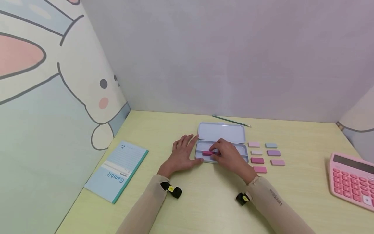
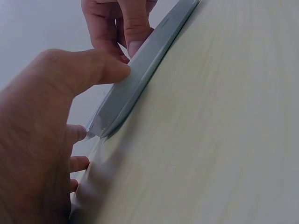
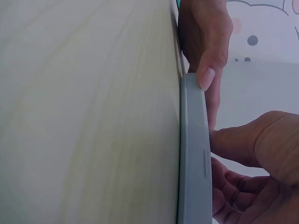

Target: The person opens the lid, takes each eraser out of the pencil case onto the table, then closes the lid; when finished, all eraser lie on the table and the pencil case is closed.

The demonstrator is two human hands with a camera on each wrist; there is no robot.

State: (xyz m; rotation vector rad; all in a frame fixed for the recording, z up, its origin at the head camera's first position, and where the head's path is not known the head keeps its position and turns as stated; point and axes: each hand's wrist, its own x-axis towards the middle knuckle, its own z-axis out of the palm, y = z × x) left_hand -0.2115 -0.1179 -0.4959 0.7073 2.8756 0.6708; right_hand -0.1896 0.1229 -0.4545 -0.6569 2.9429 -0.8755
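A pale lavender pencil case (image 1: 221, 131) lies on the table with its lid folded back. Inside its tray is a small magenta block (image 1: 207, 153). My right hand (image 1: 229, 156) reaches into the tray, thumb and fingers pinching the block's right end; in the right wrist view the case's front wall (image 3: 196, 154) hides the fingertips. At the case's left end, my left hand (image 1: 182, 154) is spread out with its thumb on the near left corner. The left wrist view shows that thumb (image 2: 114, 70) touching the case wall (image 2: 135, 77).
Right of the case lie several small blocks in pink, white, magenta, blue and purple, among them a purple block (image 1: 273, 153). A pencil (image 1: 232, 121) lies behind the lid. A notebook (image 1: 117, 170) is at the left, a pink calculator (image 1: 353, 182) at the right edge. Walls border the table.
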